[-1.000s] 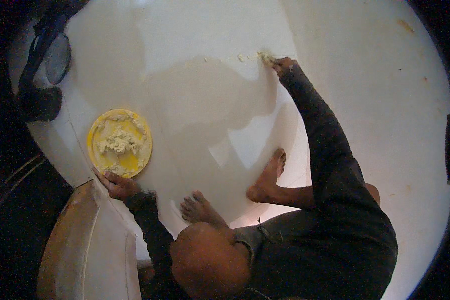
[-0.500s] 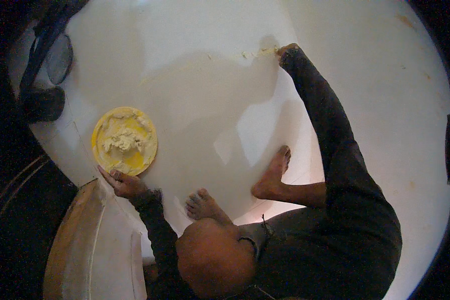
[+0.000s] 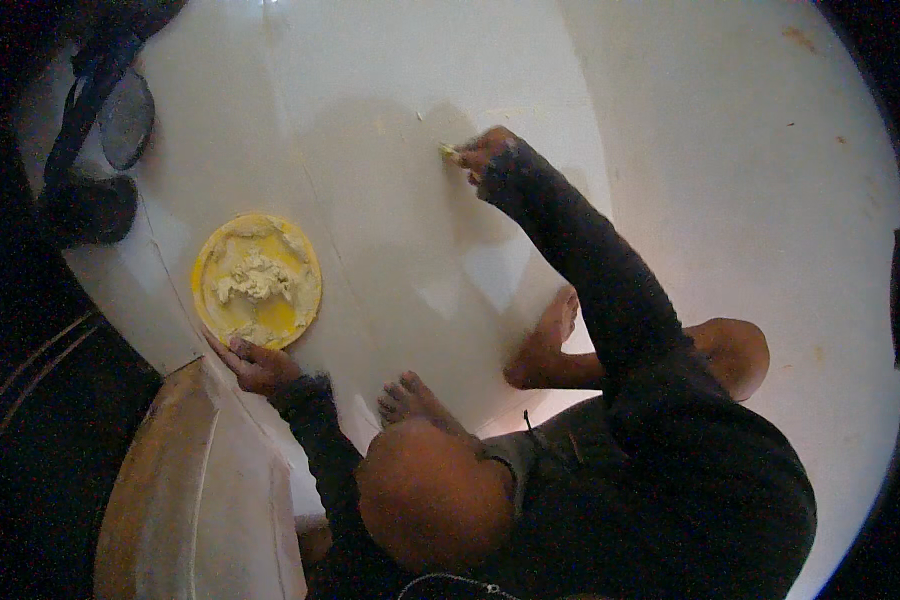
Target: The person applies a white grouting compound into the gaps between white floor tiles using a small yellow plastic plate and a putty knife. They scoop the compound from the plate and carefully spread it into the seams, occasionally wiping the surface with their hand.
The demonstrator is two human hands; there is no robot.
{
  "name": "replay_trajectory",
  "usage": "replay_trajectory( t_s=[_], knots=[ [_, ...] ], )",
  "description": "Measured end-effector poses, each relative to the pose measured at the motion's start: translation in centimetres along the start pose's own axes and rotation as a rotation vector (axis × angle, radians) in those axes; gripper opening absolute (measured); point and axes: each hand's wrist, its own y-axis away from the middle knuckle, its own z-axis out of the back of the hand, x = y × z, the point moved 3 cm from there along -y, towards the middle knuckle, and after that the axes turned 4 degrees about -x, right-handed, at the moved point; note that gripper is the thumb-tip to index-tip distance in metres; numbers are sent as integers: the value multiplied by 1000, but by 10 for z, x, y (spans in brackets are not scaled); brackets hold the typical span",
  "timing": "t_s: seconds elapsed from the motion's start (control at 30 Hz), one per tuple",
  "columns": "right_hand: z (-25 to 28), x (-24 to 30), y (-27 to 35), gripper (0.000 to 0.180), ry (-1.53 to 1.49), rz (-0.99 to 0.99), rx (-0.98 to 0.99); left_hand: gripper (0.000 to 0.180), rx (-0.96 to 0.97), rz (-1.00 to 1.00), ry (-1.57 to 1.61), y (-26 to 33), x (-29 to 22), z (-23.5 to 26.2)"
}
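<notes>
My left hand (image 3: 262,368) grips the near edge of a round yellow plate or lid (image 3: 200,290), with its fingers partly under the rim. Soft pale paste (image 3: 255,278) lies in a lump at the plate's middle and is smeared around its border. To the right and farther away, my right hand (image 3: 490,153) is closed just over the pale floor (image 3: 370,240). A small paste-coloured tip (image 3: 448,151) sticks out at its fingers. What carries that paste is too small to make out.
My bare feet (image 3: 405,400) and knees take up the near middle. A dark object with a strap (image 3: 90,207) lies at the far left. At the lower left stands a wooden edge (image 3: 150,480). A pale wall or panel (image 3: 730,180) rises on the right.
My right hand has moved left and nearer from the far right edge of the floor. The thick paste line there now looks thin and faint. The left hand and plate stay nearly in place.
</notes>
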Motion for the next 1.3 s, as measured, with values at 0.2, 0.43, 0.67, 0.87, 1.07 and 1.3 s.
replay_trajectory(
  t_s=[0.2,0.43,0.67,0.87,1.07,1.3],
  knots=[
    [1,-132,76,29,-145,-1002,-94,57,-65,-102,-100,-3,11,5],
    [-28,-213,108,34,215,-1043,-20,60,-37,-89,-137,2,15,-2],
    [38,-223,68,33,219,-660,154,64,-46,-189,-218,3,13,0],
    [21,-227,82,39,315,-607,282,61,-50,-113,-205,-4,23,2],
    [3,-297,143,37,233,-816,109,56,-24,-117,-204,1,11,-8],
    [5,-324,158,34,-86,-987,127,55,-16,-32,-285,1,5,-9]
  ],
)
